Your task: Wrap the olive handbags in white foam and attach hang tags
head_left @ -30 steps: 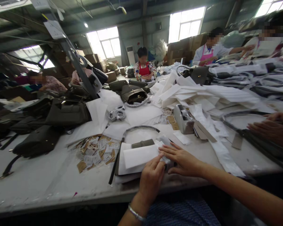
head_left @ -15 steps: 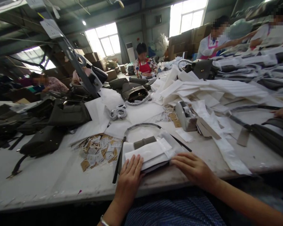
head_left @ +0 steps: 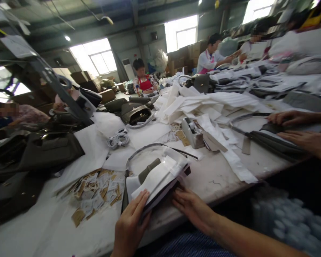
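Note:
A dark flat bag wrapped in white foam sheet (head_left: pixel 160 176) lies at the near edge of the table (head_left: pixel 216 178), its near side tilted up. My left hand (head_left: pixel 131 223) grips its near left edge, fingers laid over the white wrap. My right hand (head_left: pixel 191 207) has its fingers under the bag's near right edge. A thin dark strap (head_left: pixel 147 148) loops away from the bag across the table.
Paper tags (head_left: pixel 93 192) are scattered at the left, with dark bags (head_left: pixel 48 151) beyond them. A grey tape dispenser (head_left: pixel 192 132) and a heap of white foam sheets (head_left: pixel 219 103) lie behind. Another person's hands (head_left: pixel 296 128) work on a bag at the right. Other people sit at the far end.
Both hands have gone from pressing flat on the wrapped bag to gripping its near edge, and its near side has lifted. The view has swung to the right.

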Available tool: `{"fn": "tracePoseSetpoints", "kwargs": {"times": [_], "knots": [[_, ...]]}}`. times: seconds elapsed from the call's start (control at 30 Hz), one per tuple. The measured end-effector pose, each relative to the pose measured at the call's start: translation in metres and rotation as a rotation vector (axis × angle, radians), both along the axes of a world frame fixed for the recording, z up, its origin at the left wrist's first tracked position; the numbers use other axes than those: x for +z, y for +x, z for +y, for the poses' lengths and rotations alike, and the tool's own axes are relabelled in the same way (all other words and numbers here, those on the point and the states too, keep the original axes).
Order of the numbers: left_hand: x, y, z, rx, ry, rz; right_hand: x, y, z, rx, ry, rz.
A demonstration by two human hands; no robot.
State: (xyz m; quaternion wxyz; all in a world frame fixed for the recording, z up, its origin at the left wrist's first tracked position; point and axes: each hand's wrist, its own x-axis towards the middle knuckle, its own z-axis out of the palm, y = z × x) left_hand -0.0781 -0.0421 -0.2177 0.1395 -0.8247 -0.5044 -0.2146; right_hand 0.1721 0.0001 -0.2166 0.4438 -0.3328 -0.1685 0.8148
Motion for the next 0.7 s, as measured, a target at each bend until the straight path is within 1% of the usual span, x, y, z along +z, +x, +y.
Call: {"fn": "tracePoseSetpoints", "kwargs": {"times": [0.03, 0.1, 0.17, 0.23, 0.37, 0.43, 0.53, 0.63, 0.7], "knots": [[-0.004, 0.001, -0.001, 0.006, 0.024, -0.032, 0.002, -0.006, 0.001, 0.035, 0.050, -0.003], [-0.012, 0.004, -0.001, 0.001, 0.053, -0.063, 0.007, -0.015, 0.003, 0.147, 0.126, -0.028], [-0.022, 0.008, 0.002, -0.014, 0.084, -0.051, 0.011, -0.022, 0.003, 0.233, 0.119, -0.042], [-0.033, 0.013, 0.005, -0.033, 0.148, 0.000, 0.014, -0.026, 0.003, 0.239, 0.062, -0.053], [-0.052, 0.015, 0.011, 0.030, 0.260, 0.115, 0.017, -0.027, 0.005, 0.189, -0.029, -0.091], [-0.055, 0.013, 0.011, 0.038, 0.276, 0.147, 0.020, -0.025, 0.007, 0.198, -0.012, -0.107], [-0.052, 0.012, 0.012, 0.023, 0.261, 0.153, 0.022, -0.016, 0.008, 0.282, 0.065, -0.110], [-0.048, 0.015, 0.015, 0.007, 0.189, 0.159, 0.018, 0.003, 0.008, 0.390, 0.143, -0.113], [-0.047, 0.018, 0.017, -0.006, 0.166, 0.157, 0.013, 0.022, 0.011, 0.471, 0.228, -0.185]]}}
